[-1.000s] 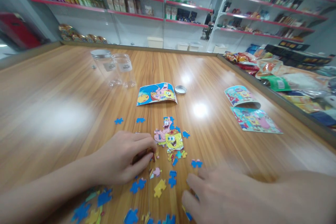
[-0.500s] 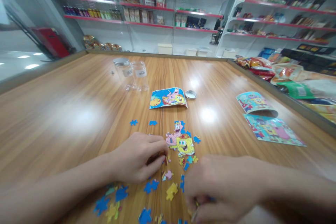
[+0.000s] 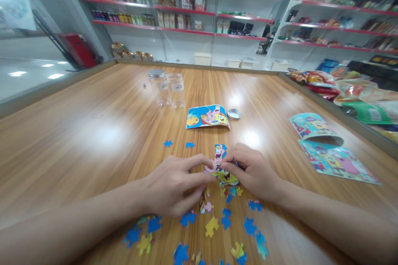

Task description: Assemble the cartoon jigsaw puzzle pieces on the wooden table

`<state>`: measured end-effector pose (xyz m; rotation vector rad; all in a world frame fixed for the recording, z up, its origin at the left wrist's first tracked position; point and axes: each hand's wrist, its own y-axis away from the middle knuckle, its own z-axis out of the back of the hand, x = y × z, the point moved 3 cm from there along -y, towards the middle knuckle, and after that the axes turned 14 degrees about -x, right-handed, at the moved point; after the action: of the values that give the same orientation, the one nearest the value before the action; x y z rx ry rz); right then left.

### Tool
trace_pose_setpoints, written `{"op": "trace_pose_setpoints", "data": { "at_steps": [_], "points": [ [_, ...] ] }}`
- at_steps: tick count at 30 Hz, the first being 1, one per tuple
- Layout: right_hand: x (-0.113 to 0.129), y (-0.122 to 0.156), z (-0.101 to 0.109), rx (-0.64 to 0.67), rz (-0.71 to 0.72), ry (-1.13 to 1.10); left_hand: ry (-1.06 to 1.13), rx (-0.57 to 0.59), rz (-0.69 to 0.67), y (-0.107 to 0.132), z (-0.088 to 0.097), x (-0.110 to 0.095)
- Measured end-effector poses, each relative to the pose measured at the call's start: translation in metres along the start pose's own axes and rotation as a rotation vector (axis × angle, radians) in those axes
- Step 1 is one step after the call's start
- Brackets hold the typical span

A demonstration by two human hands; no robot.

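A partly joined cartoon jigsaw puzzle (image 3: 229,178) lies on the table, its pink and yellow characters half covered by my fingers. My left hand (image 3: 178,182) reaches in from the left with fingers apart, the fingertips at the puzzle's left edge. From the right, my right hand (image 3: 251,169) pinches a small puzzle piece (image 3: 219,167) over the joined part; most of that piece is hidden. Nearer to me lie several loose pieces, among them a yellow piece (image 3: 212,227) and a blue piece (image 3: 249,226).
Beyond the puzzle sit a curled picture card (image 3: 207,116), a round metal lid (image 3: 234,114) and two clear jars (image 3: 177,91), one lidded. At right lie two more picture cards (image 3: 338,161). Snack bags (image 3: 357,91) stand past the table's right edge, and stocked shelves line the back.
My right hand has moved up and left from the loose pieces at the lower right to the joined puzzle. My left fingers have spread and extended. The whole view has shifted slightly.
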<state>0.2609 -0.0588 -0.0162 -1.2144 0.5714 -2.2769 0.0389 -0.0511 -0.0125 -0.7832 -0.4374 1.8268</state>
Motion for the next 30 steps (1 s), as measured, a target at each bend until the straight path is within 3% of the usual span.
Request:
{"op": "trace_pose_setpoints", "data": {
  "at_steps": [5,10,20,25,28,30],
  "points": [
    [-0.005,-0.002,0.001,-0.024,-0.037,0.087,-0.039,-0.013,0.083,0.000,-0.003,0.006],
    [-0.003,-0.003,0.003,-0.083,-0.013,0.079,-0.037,0.043,0.072,-0.002,-0.002,0.005],
    [-0.011,0.001,0.002,-0.098,-0.123,0.094,-0.064,0.038,-0.018,-0.004,0.002,0.000],
    [-0.003,0.003,0.000,-0.055,0.033,0.075,-0.070,-0.031,0.055,0.001,0.001,0.003],
    [-0.001,-0.001,0.001,-0.029,0.129,0.092,-0.076,-0.015,0.083,0.002,-0.001,0.005],
    [-0.003,-0.010,0.003,-0.010,0.118,0.099,-0.089,0.005,0.097,0.003,-0.002,0.006]
  ]
}}
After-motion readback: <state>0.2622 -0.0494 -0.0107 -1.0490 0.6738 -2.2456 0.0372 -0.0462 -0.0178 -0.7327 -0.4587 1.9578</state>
